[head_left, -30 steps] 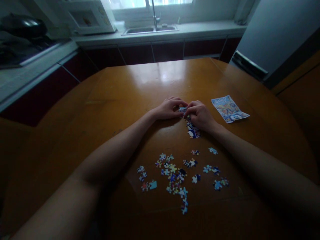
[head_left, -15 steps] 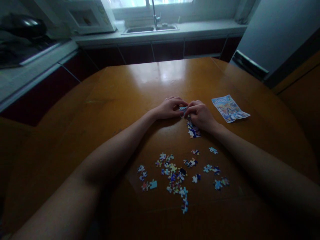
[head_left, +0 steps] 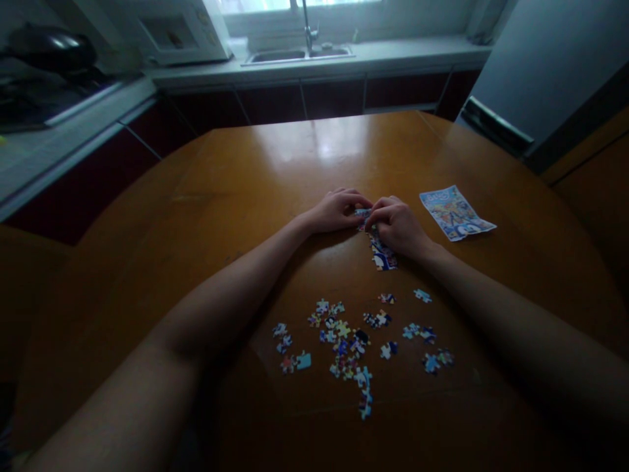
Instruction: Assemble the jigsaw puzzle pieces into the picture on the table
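Mostly, the view is taken up by a brown wooden table (head_left: 275, 170), its glossy top lit by glare at the far end. Beyond its far R corner a tall grey fridge-like unit (head_left: 550, 72) is seen, & along the back a pale counter (head_left: 403, 49) is fitted w/ dark red cabinets (head_left: 275, 105) below. On the counter's L part a white microwave (head_left: 170, 33) is placed; a double sink (head_left: 278, 57) w/ tap (head_left: 309, 33) is set nr the middle. Far L, a dark pan (head_left: 52, 49) is parked on the stove (head_left: 39, 98).

Mid-table, a L hand (head_left: 338, 211) & a R hand (head_left: 397, 226) are brought together over a partly assembled puzzle (head_left: 384, 257). Its far end is bracketed by the L thumb & index, held apart w/ printed pcs visible btwn. Its R side is partly covered by the R hand, fingers bent down onto it; whether a pc is pinched by either can't be told.

R of the hands, well apart, a printed sheet (head_left: 457, 213) is laid flat-ish. Nearer, loose pcs (head_left: 343, 329) are scattered in a cluster, w/ small groups either side. Lastly, a light-blue pc (head_left: 422, 295) is set alone, R of the cluster.
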`<state>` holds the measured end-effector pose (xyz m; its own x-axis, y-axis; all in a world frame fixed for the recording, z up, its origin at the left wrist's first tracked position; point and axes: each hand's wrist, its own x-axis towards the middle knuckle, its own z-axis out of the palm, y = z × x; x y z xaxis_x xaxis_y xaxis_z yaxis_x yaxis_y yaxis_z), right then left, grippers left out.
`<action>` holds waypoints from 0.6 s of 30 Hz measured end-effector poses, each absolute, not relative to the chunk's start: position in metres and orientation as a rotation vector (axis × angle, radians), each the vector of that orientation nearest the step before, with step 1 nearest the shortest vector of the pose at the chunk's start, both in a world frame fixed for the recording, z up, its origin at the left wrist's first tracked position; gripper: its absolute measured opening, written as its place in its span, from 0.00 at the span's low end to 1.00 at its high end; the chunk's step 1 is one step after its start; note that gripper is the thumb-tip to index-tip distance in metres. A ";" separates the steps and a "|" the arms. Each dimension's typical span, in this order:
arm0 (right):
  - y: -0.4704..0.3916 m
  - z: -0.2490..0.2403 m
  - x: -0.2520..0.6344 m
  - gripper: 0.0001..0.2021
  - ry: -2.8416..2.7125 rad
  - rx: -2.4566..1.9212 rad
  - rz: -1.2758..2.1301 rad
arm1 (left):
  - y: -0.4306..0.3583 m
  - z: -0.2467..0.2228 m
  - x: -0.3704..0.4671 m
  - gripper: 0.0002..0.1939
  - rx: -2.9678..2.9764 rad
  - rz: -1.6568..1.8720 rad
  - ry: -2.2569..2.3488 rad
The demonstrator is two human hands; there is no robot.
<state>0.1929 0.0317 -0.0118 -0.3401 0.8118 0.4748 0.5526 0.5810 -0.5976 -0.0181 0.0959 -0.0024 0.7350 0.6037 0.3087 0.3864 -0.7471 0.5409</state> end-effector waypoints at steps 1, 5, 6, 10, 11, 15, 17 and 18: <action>0.032 -0.012 0.193 0.16 -2.041 -1.084 0.427 | 0.096 -0.002 -0.018 0.16 2.490 0.654 0.761; 0.027 -0.004 0.191 0.14 -2.021 -1.065 0.413 | 0.096 -0.004 -0.017 0.15 2.510 0.666 0.755; 0.021 0.001 0.188 0.13 -2.021 -1.037 0.404 | 0.096 -0.005 -0.017 0.15 2.513 0.673 0.749; -0.021 0.024 0.162 0.10 -2.162 -0.781 0.470 | 0.096 -0.006 -0.017 0.14 2.512 0.702 0.763; -0.033 0.029 0.154 0.10 -2.245 -0.713 0.511 | 0.095 -0.005 -0.017 0.14 2.516 0.699 0.769; -0.074 0.038 0.128 0.08 -2.632 -0.511 0.561 | 0.092 0.000 -0.017 0.17 2.526 0.654 0.787; -0.083 0.039 0.123 0.08 -2.752 -0.496 0.527 | 0.090 0.003 -0.017 0.17 2.529 0.639 0.795; -0.085 0.039 0.121 0.08 -2.790 -0.506 0.504 | 0.089 0.004 -0.017 0.18 2.532 0.633 0.797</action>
<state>0.1214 -0.0850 0.0387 -0.9053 0.3799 0.1903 0.2893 0.8792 -0.3786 -0.0167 0.0893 0.0037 0.7335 0.6124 0.2950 0.4264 -0.7525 0.5019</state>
